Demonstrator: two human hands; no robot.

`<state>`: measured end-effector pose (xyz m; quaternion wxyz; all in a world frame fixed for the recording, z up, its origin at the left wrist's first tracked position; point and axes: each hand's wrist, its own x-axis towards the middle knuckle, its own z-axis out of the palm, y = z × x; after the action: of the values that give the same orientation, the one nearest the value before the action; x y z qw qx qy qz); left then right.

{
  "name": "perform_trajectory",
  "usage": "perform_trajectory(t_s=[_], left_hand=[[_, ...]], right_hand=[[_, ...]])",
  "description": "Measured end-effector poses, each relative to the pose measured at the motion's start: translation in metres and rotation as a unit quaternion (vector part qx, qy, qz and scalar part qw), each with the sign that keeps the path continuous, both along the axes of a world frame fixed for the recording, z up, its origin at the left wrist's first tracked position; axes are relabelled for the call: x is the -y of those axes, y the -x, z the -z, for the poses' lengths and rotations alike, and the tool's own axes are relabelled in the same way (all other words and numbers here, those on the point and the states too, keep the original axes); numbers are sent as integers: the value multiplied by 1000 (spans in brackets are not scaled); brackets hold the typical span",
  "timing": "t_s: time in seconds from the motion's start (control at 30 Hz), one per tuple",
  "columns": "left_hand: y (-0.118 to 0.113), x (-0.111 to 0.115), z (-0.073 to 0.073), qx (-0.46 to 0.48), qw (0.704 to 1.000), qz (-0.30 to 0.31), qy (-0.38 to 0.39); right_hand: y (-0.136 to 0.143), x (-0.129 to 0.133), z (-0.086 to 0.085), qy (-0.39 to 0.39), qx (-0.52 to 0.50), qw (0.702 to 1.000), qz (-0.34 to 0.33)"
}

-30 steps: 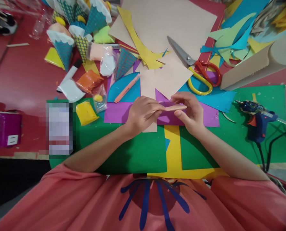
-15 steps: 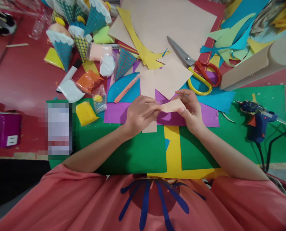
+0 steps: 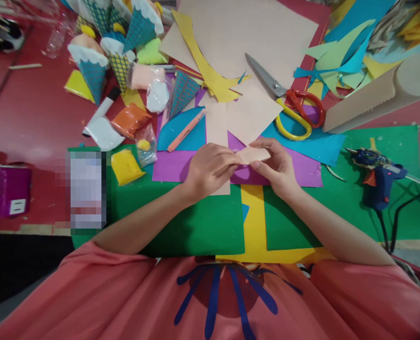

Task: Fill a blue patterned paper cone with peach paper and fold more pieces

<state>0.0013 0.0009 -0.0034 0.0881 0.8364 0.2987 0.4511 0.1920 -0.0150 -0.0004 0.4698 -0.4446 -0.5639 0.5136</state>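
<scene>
A small beige paper piece (image 3: pixel 254 155) is held between my two hands above a purple sheet (image 3: pixel 304 165). My left hand (image 3: pixel 212 170) pinches its left end with the fingertips. At the other end, my right hand (image 3: pixel 275 167) grips it between thumb and fingers, and the paper bends there. Larger beige paper (image 3: pixel 247 115) lies just beyond the hands, with a strip running down under my left hand. Scissors (image 3: pixel 275 87) with red and yellow handles rest on the paper beyond my right hand. A pink marker (image 3: pixel 186 130) lies past my left hand on blue paper.
Green sheets (image 3: pixel 181 222) lie under my forearms. A glue gun (image 3: pixel 382 177) and a beige roll (image 3: pixel 376 97) are at right. Paper cones (image 3: pixel 89 71), clay packets (image 3: pixel 127 166) and a black-capped marker (image 3: pixel 102 111) are at left. Paper scraps (image 3: pixel 337 61) lie at back right.
My right hand has shifted slightly left, its fingers closer to my left hand. The small beige piece has moved a little left and looks more curled.
</scene>
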Motion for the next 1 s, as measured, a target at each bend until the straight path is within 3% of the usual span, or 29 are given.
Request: perform_trajectory(t_s=[1.0], left_hand=[[0,2,2,22,998,0,-51]], right_hand=[[7,4,1,128,-118,984,-48]])
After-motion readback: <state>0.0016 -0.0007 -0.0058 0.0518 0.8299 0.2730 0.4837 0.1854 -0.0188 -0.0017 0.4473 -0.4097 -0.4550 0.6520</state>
